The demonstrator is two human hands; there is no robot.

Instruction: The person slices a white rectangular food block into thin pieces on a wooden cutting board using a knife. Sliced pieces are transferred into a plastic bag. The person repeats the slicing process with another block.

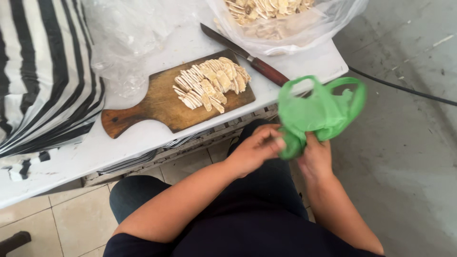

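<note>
Green plastic bag (320,114) is hanging in the air over the person's lap, just off the near edge of the white table (57,157), and both hands are pinching it from below. Its two handle loops are pointing up and away from the body, so its long axis is running from the hands up toward the table edge. The left hand (254,148) is closing thumb and fingers on the bunched lower corner, while the right hand (315,154) is gripping the same bottom part from underneath; the two are almost touching, and neither is nearer the bag than the other.

On the table, a striped cloth (33,76) is lying at the far left. A clear plastic bag (290,24) holding pale sliced pieces is sitting at the far edge. A wooden cutting board (162,104) is carrying a fanned heap of pale slices (212,83). A wooden-handled knife (247,57) is lying between board and clear bag, its handle reaching toward the green bag.
</note>
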